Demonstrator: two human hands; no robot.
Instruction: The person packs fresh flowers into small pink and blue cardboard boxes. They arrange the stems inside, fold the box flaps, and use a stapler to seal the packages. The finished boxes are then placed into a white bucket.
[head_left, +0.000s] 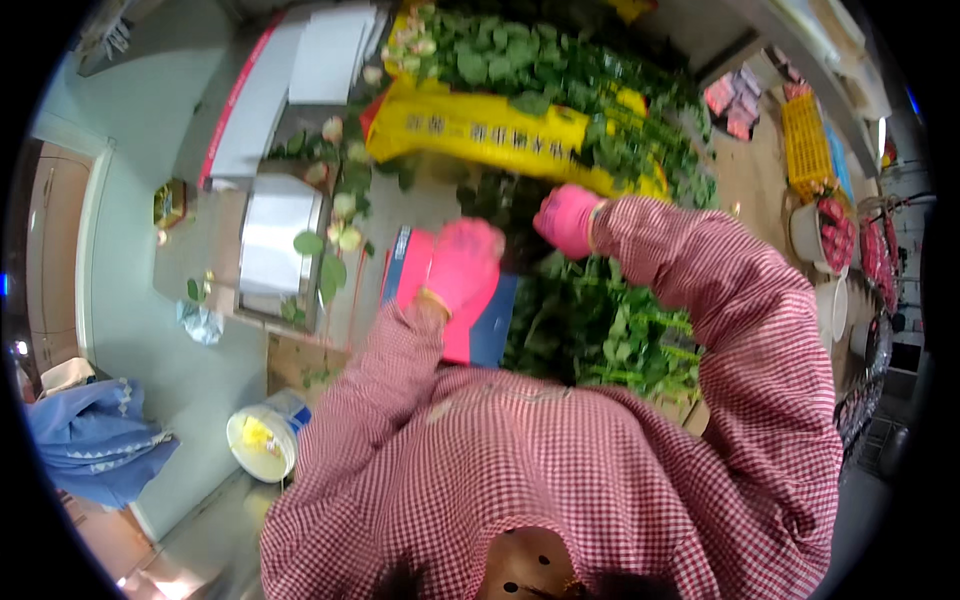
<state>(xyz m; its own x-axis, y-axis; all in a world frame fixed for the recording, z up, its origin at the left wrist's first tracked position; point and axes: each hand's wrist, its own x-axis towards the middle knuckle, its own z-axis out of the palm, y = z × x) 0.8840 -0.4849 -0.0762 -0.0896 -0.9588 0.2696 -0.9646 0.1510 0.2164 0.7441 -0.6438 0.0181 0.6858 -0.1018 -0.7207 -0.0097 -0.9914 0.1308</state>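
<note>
My left hand, in a pink glove, is over a pink and dark blue board or folder. Its fingers are curled and blurred, so any grip is hidden. To its right, my right hand, in a matching glove, is curled like a fist beside dark, blurred foliage; I cannot tell whether a stem is inside it. Leafy green stems lie below the right hand, close to my body. Beyond both hands, a yellow plastic wrapper with printed writing lies around more leafy stems.
Pale rose heads lie left of the wrapper. White sheets rest in a tray at left, with more paper behind. A white bucket stands low left. A yellow basket and a white tub are at right.
</note>
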